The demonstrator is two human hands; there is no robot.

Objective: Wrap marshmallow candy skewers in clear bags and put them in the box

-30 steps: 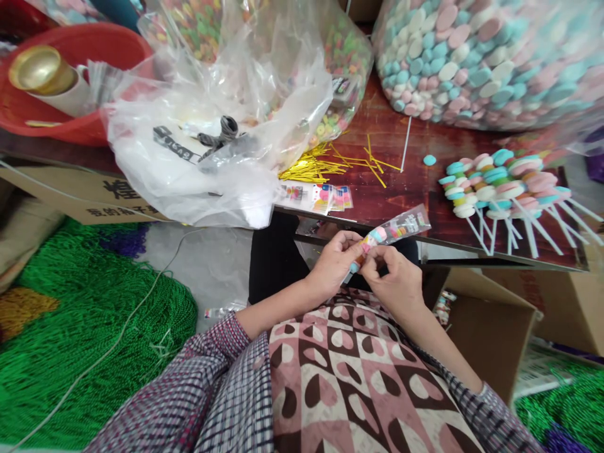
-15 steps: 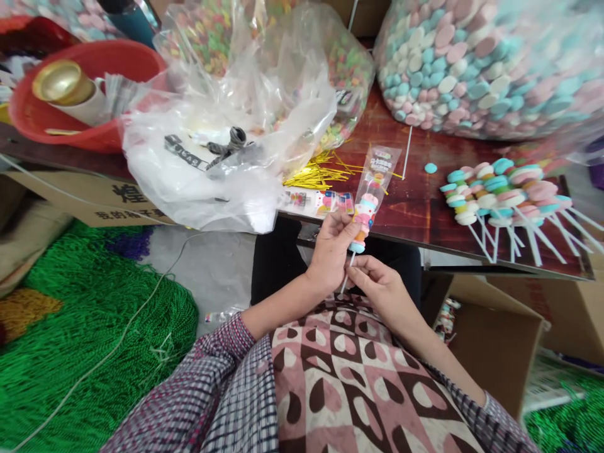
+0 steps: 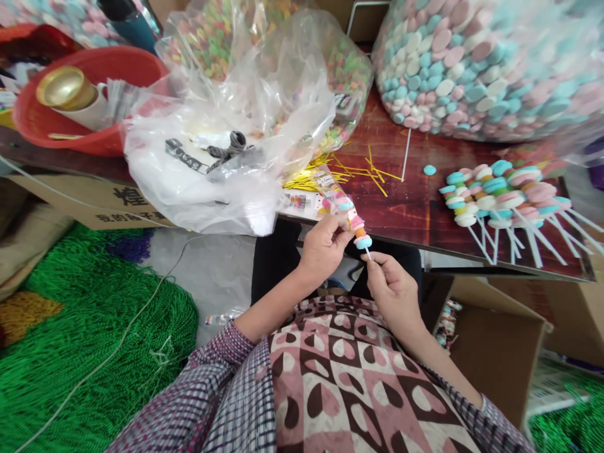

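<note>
Head view: left hand (image 3: pixel 324 246) just below the table (image 3: pixel 415 207) near edge, fingers closed on the clear sleeve (image 3: pixel 330 189) around the candy skewer (image 3: pixel 355 221); right hand (image 3: pixel 394 286) lower, further off the table edge, thumb and forefinger pinched on the skewer's white stick (image 3: pixel 368 253); skewer tilted, top leaning up-left over the table edge, bottom discs out of the sleeve; pile of unwrapped skewers (image 3: pixel 495 189) on the table's right part; gold twist ties (image 3: pixel 340 168) mid-table; crumpled plastic bag (image 3: pixel 221 157) on the table's left part; big bag of pastel discs (image 3: pixel 481 56) at the table's far right; green bead strands (image 3: pixel 70 314) on the floor left of the table.
</note>
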